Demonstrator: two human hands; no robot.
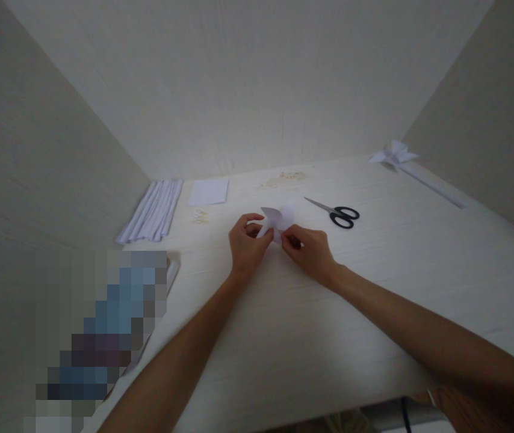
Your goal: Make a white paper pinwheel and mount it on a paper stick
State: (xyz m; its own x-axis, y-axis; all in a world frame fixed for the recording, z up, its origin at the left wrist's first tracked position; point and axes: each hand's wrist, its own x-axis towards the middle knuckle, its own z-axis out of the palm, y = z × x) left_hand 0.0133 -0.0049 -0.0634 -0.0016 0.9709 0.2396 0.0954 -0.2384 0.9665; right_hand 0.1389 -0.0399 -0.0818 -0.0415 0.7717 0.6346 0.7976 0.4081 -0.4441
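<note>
A white paper pinwheel head (286,213), its blades partly curled, is between my two hands over the middle of the table. My left hand (248,245) grips its left side, thumb on the paper near the centre. On the right, the fingers of my right hand (306,248) are pinched together at the paper's lower right edge. Whether a small pin sits in that pinch I cannot make out. Black-handled scissors (334,211) lie just beyond my right hand, their blades pointing to the back left.
Rolled white paper sticks (152,210) lie at the left beside a stack of square paper (209,192) and some small pins (200,216). A pinwheel on a stick (433,185) rests at the back right. Walls enclose the table (374,288); a blurred-out object (117,313) stands left.
</note>
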